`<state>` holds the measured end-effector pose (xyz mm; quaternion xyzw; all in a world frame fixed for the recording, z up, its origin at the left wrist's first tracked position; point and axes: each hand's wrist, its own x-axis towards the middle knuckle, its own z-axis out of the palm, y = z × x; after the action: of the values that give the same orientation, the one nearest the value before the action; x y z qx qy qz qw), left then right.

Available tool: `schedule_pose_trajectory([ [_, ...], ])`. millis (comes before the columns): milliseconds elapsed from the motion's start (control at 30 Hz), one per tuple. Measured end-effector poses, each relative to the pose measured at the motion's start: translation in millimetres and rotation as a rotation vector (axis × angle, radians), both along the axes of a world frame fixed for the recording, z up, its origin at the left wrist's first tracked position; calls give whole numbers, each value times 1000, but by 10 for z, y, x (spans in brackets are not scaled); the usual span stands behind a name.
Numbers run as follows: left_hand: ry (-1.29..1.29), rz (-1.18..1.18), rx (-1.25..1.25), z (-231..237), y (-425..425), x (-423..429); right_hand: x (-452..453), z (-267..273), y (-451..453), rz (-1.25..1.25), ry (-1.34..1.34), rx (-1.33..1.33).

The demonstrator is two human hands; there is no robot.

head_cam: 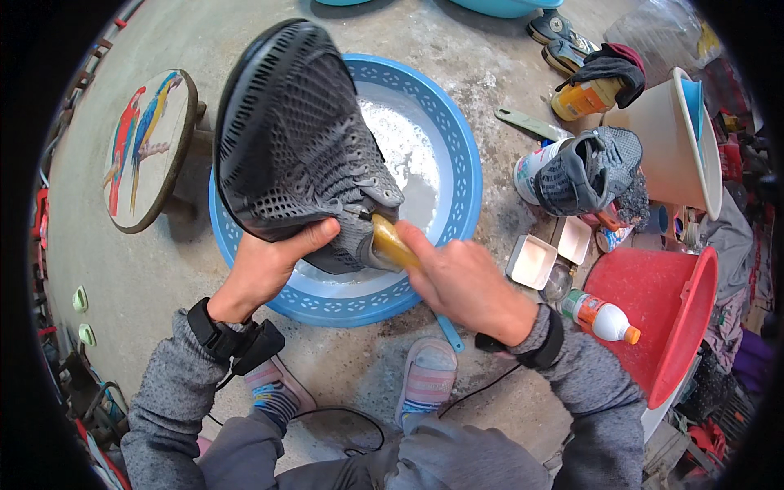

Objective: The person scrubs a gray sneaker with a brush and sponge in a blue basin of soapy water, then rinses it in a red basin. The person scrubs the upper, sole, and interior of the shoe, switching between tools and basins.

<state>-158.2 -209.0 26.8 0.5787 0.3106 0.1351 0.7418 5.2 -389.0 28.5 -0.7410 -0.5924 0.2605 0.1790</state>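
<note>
A dark grey knit sneaker [306,135] with a black sole is held above a blue plastic basin [463,177] of sudsy water [410,135]. My left hand [275,263] grips the shoe near its heel and side, thumb on the upper. In my right hand [459,275] is the yellow handle of a brush [391,241]. The brush's dark end meets the shoe by its tongue and opening; its bristles are mostly hidden. No laces show in the eyelets.
On the left stands a round stool [147,153] painted with parrots. To the right are another grey sneaker [591,171] propped on a tub, two small white dishes [531,262], a white bottle [603,318], a red bucket [649,318] and a cream bucket [667,147]. A black cable [343,411] crosses the floor.
</note>
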Motion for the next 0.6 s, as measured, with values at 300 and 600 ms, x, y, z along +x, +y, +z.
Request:
schedule_pose_trajectory([
  [300, -25, 46, 19, 45, -3, 46, -335, 92, 123, -283, 1029, -81],
  [600, -49, 99, 75, 39, -48, 51, -489, 125, 242, -643, 1514, 18],
])
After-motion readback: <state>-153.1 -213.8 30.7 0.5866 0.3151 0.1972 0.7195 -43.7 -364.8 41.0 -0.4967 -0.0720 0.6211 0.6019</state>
